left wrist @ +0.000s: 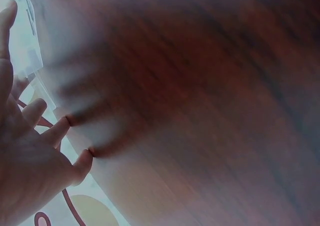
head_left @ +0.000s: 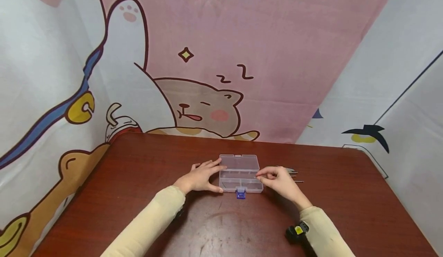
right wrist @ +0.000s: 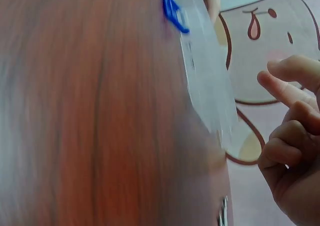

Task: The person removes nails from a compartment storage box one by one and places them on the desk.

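A clear plastic compartment box [head_left: 241, 180] stands on the table, its transparent lid [head_left: 238, 162] raised at the back and a blue latch [head_left: 240, 194] at its front. Thin dark pieces lie in its front compartments. My left hand [head_left: 200, 177] spreads its fingers along the box's left side, thumb at the front corner. Over the box's right edge is my right hand [head_left: 278, 180], thumb and index fingertips close together, the other fingers curled [right wrist: 285, 146]. Whether a small piece sits between those fingertips cannot be made out. Several thin metal rods, perhaps nails [head_left: 292, 171], lie beyond the right hand.
The reddish-brown wooden table [head_left: 214, 226] extends around the box. One more thin metal rod [head_left: 299, 181] lies apart from the group on the right. A cartoon-printed cloth [head_left: 270, 37] hangs behind the table and along its sides.
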The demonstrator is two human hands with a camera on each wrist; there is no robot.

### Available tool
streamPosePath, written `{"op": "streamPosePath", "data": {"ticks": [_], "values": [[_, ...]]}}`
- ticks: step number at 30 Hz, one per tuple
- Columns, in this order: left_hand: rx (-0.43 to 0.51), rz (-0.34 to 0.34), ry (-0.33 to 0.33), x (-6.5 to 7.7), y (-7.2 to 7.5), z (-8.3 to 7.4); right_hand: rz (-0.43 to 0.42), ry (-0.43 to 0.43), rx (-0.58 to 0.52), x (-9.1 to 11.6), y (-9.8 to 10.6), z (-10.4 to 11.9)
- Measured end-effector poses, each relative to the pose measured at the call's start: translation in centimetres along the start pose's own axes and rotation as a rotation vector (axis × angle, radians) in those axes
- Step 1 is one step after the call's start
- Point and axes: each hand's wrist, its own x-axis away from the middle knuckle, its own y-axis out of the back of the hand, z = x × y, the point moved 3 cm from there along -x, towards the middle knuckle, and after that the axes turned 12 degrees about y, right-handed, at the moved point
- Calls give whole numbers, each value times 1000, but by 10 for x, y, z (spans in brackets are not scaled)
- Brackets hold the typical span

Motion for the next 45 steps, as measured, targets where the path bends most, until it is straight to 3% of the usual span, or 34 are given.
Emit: {"op": "streamPosePath", "data": {"ticks": [9, 16, 25, 36, 45], "values": [[1, -2, 19, 0, 1, 0, 15, -24, -39, -12, -32, 4], [-15, -11, 18, 0, -2, 0, 54, -33, -29, -17, -57, -27], [-20, -19, 22, -1, -2, 0, 47, 43, -29, -26, -78, -28], [-41, -20, 27, -1, -3, 0, 77, 11, 205, -33, -87, -22], [-22, -12, 25, 1, -3, -1, 115, -46, 321, -37, -88, -13]]}}
